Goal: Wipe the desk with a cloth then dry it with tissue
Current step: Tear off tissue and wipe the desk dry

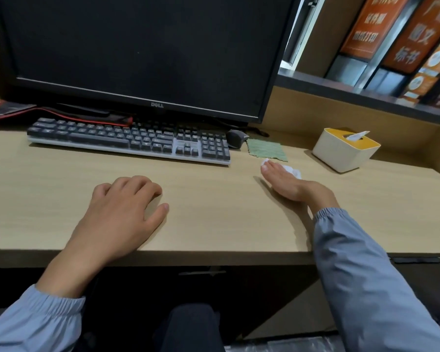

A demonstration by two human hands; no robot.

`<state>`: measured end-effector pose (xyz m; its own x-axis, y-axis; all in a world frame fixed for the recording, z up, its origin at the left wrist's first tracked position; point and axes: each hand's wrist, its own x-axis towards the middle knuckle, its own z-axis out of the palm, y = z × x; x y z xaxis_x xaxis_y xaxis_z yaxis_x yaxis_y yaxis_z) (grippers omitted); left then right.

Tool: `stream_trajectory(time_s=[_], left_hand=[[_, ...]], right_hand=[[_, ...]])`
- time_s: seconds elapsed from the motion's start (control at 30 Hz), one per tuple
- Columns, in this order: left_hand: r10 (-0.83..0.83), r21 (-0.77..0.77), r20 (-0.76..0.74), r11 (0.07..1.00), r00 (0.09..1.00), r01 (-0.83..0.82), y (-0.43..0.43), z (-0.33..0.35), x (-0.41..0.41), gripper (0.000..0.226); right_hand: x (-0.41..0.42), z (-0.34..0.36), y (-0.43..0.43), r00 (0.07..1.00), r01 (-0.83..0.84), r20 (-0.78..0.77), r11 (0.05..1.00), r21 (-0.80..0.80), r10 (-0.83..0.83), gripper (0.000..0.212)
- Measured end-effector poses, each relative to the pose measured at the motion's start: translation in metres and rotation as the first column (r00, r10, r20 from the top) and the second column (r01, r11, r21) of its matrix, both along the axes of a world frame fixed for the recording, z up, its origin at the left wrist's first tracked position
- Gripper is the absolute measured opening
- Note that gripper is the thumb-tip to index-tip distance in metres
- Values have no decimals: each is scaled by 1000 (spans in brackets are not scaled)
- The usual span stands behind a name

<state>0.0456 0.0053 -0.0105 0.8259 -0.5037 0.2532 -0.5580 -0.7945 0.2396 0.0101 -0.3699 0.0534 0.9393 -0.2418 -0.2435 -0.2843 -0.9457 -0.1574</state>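
Observation:
The light wooden desk [214, 219] fills the middle of the view. My right hand [287, 185] lies on it to the right of centre and holds a crumpled white tissue [294, 172], which peeks out past the thumb tip and behind the hand; the fingers themselves are hidden. Just beyond that hand a green cloth [267, 148] lies flat on the desk, with neither hand touching it. My left hand [123, 207] rests palm down near the front edge, fingers loosely curled and holding nothing.
A white tissue box with a yellow lid [341, 154] stands at the right, a tissue sticking out of it. A keyboard [127, 139], a dark mouse [235, 138] and a black monitor [137, 52] line the back. A red mat lies at the far left.

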Motion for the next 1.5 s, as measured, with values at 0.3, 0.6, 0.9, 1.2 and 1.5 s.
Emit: stream_trajectory(time_s=[0.3,0.6,0.9,1.2,1.5], left_hand=[[8,-20,2,1000,1000,-8,-1,1,0,39],[13,-29,10,1000,1000,-13,-1,1,-1,36],[14,-23,4,1000,1000,-14,-2,3,-3,37],[16,4,-14,1000,1000,-16,-3,4,-2,41],[9,14,-21,1000,1000,-8,0,2,-3,42]], right_hand=[[11,-16,-17,998,64,-3,996,62,-64,84],[-95,-15,27,999,27,14,992,126,-29,92],[-182,-30,72,996,-29,83,995,90,21,86],[-176,-35,121,975,-204,91,979,29,200,88],[-110,-26,108,984,-176,9,973,147,177,75]])
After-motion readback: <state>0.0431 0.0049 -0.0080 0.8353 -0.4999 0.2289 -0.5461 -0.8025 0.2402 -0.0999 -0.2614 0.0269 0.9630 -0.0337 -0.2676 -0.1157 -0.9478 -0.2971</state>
